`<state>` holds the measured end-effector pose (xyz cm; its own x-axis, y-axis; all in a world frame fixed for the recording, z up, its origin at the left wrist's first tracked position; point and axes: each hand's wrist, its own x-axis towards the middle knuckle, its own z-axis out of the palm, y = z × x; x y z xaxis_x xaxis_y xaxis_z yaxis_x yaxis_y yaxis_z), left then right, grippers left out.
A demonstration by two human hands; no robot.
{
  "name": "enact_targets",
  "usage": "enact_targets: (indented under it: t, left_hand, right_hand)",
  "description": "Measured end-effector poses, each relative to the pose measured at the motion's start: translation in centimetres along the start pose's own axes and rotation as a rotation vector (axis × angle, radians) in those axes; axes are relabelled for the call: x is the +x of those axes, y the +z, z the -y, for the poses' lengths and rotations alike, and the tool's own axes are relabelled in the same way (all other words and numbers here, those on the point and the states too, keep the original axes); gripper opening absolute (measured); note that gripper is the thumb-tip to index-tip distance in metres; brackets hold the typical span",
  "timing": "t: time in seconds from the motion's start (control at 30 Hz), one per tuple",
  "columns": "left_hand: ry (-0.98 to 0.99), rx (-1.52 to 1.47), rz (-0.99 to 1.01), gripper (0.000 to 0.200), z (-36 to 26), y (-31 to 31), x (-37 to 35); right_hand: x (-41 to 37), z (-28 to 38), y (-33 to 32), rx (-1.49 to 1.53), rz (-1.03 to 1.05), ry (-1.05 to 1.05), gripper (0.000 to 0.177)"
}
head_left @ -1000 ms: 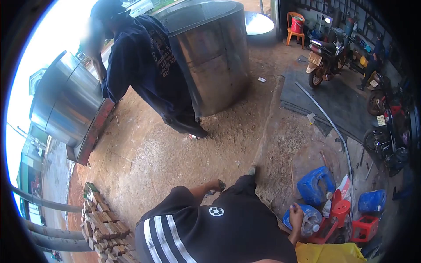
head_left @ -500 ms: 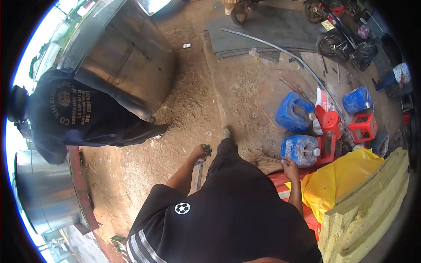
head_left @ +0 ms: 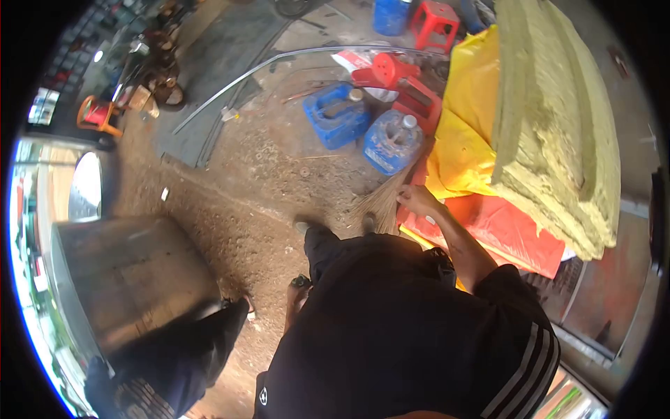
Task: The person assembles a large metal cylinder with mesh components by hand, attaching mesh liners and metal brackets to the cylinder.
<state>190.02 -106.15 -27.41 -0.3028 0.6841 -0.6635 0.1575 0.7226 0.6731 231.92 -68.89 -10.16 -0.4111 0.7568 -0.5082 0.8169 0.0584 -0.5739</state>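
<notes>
Low beside my left thigh, my left hand (head_left: 296,295) is closed around a tool with a dark greenish end (head_left: 301,281); I cannot tell its kind, as my body hides the rest. Out to the right, my right hand (head_left: 417,200) has its fingers curled together. Any small thing inside them is hidden. It is over the edge of a red plastic sheet (head_left: 481,227), close to the straw broom (head_left: 380,202). Two blue jugs, one with a brown cap (head_left: 337,117) and one with a white cap (head_left: 392,143), stand just beyond it.
Yellow insulation slabs (head_left: 558,140) and a yellow sheet (head_left: 464,105) are stacked at right. Red plastic stools (head_left: 434,26) stand behind the jugs. A long bent pipe (head_left: 258,66) crosses the ground. At lower left, a person in dark clothes (head_left: 167,363) is beside a large metal drum (head_left: 132,276).
My view has turned to the right, so the drum and the other person now appear lower left. My right hand has gone from in front of the white-capped jug to over the red sheet.
</notes>
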Motion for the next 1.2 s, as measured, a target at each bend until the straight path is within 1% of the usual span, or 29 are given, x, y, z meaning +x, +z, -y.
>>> enact_targets:
  t: [0.03, 0.07, 0.17, 0.23, 0.3, 0.37, 0.4, 0.47, 0.5, 0.57, 0.6, 0.63, 0.7, 0.73, 0.77, 0.83, 1.0, 1.07, 1.1, 1.17, 1.2]
  left_hand:
    - [0.069, -0.010, 0.058, 0.021, 1.2, -0.3, 1.3]
    - [0.088, 0.030, 0.108, 0.021, 0.4, -0.6, 2.6]
    - [0.059, 0.135, 0.142, 0.020, -1.5, -1.9, 4.2]
    - [0.040, 0.188, 0.150, 0.020, -2.9, -2.0, 4.8]
    - [0.019, 0.242, 0.154, 0.019, -4.4, -2.1, 5.1]
    - [0.003, 0.292, 0.147, 0.018, -5.9, -2.4, 5.6]
    - [-0.002, 0.314, 0.141, 0.018, -6.7, -2.4, 6.0]
    - [-0.013, 0.354, 0.125, 0.017, -8.3, -2.2, 6.8]
    - [-0.019, 0.372, 0.117, 0.017, -8.7, -2.0, 7.5]
    - [-0.012, 0.409, 0.123, 0.017, -9.3, -1.7, 8.6]
    - [0.029, 0.338, 0.173, 0.014, -9.6, -1.3, 8.7]
    - [0.067, 0.265, 0.221, 0.013, -10.2, -0.8, 8.9]
    - [0.092, 0.294, 0.245, 0.013, -11.5, -0.9, 9.1]
    - [0.106, 0.318, 0.260, 0.013, -12.0, -0.7, 9.2]
    - [0.122, 0.345, 0.274, 0.013, -12.5, -0.3, 9.2]
    - [0.157, 0.403, 0.301, 0.013, -13.9, -0.5, 9.8]
    - [0.230, 0.500, 0.347, 0.013, -16.4, 0.5, 10.4]
    - [0.248, 0.536, 0.358, 0.013, -16.8, 0.3, 10.2]
    - [0.256, 0.552, 0.362, 0.013, -17.5, 0.3, 9.6]
    - [0.274, 0.584, 0.367, 0.013, -17.9, 0.0, 9.3]
    - [0.283, 0.598, 0.367, 0.013, -18.6, -0.1, 8.9]
  right_hand:
    - [-0.4, -0.5, -0.2, 0.031, -0.080, -0.044, 0.043]
    - [-0.8, -1.1, -0.3, 0.054, -0.154, -0.097, 0.042]
    - [-2.7, -1.1, -2.6, 0.115, -0.293, 0.000, 0.042]
    - [-4.7, -1.5, -4.1, 0.331, -0.469, 0.014, 0.043]
    - [-6.3, -2.4, -5.7, 0.426, -0.625, 0.057, 0.044]
    - [-8.2, -3.1, -7.6, 0.610, -0.738, 0.174, 0.051]
    - [-9.3, -3.1, -8.3, 0.618, -0.760, 0.187, 0.051]
    - [-11.2, -3.2, -9.3, 1.227, -0.795, 0.136, 0.058]
    - [-12.0, -3.3, -9.4, 1.231, -0.817, 0.140, 0.058]
    - [-13.9, -3.1, -8.7, 1.510, -0.625, -0.145, 0.061]
    - [-14.8, -2.7, -8.3, 1.663, -0.641, -0.208, 0.064]
    - [-15.3, -2.6, -8.4, 1.664, -0.662, -0.211, 0.064]
    - [-16.2, -2.5, -8.6, 2.081, -0.917, -0.176, 0.066]
    - [-16.6, -2.3, -9.5, 2.089, -1.003, -0.131, 0.066]
    - [-16.7, -2.8, -9.7, 2.094, -1.022, -0.133, 0.066]
    - [-16.8, -3.8, -10.1, 1.904, -0.989, -0.091, 0.062]
    - [-15.7, -5.3, -9.2, 1.849, -1.091, -0.071, 0.057]
    - [-15.2, -5.9, -8.8, 1.807, -1.120, -0.010, 0.058]
    - [-15.5, -5.6, -8.8, 1.810, -1.120, -0.009, 0.058]
    - [-17.0, -4.5, -9.3, 1.812, -1.047, -0.143, 0.060]
    - [-17.5, -4.2, -9.9, 1.814, -1.043, -0.147, 0.060]
